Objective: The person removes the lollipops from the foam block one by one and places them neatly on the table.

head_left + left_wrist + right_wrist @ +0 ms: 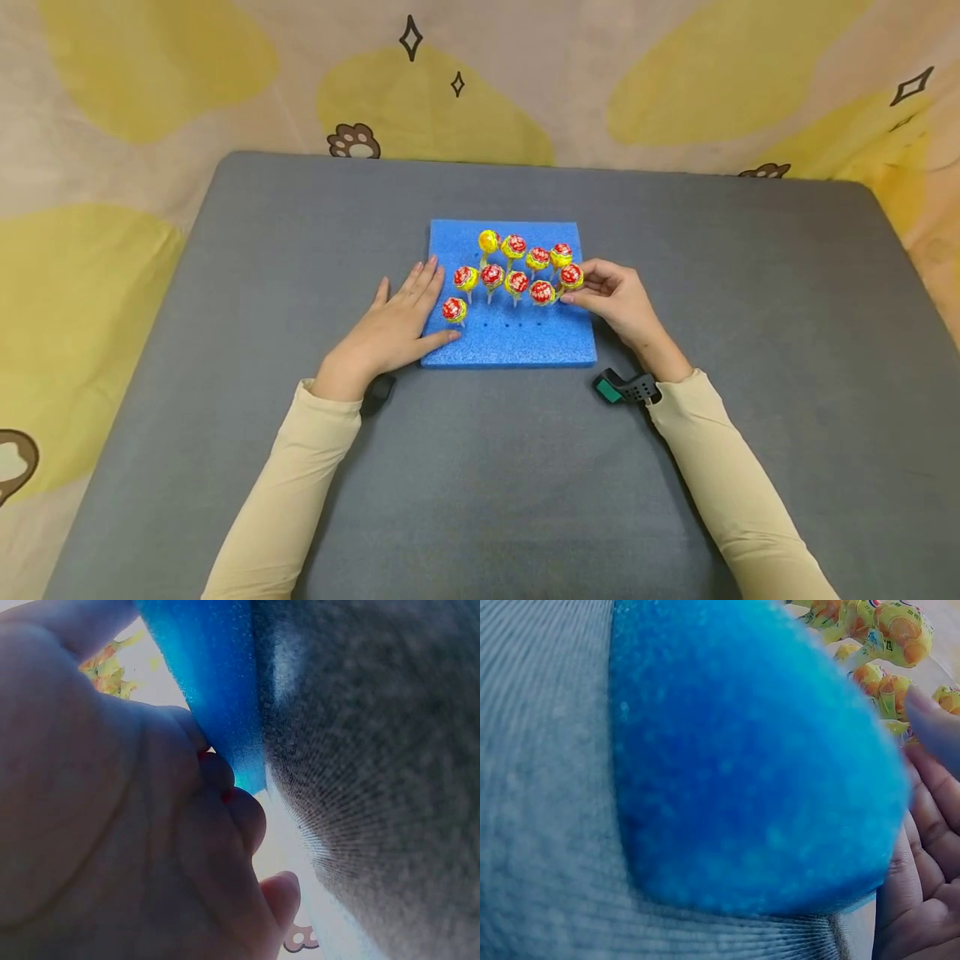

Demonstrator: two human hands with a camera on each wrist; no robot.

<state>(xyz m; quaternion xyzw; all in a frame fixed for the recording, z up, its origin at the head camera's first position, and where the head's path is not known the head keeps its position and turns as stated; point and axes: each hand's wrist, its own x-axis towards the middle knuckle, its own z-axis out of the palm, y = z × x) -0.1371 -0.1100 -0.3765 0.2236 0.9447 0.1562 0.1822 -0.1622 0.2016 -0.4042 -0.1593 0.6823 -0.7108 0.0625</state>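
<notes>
A blue foam board (510, 350) lies flat on the table, with several lollipops in red and yellow wrappers standing in it by their sticks. My left hand (393, 329) rests with fingers spread along the board's left edge, its thumb on the surface near the front-left lollipop (453, 310). At the board's right side, my right hand (615, 296) pinches a lollipop (572, 277) low down by its stick, between thumb and forefinger. Whether that stick's tip is in the foam cannot be seen. In the right wrist view, the thumb (934, 727) is close to the yellow wrappers.
Several small dark holes (520, 325) run across the front part of the board. A grey cloth covers the table (480, 483). Behind it hangs a patterned curtain (570, 83) in yellow and cream. A black band with a green-faced device (618, 389) is on the right wrist.
</notes>
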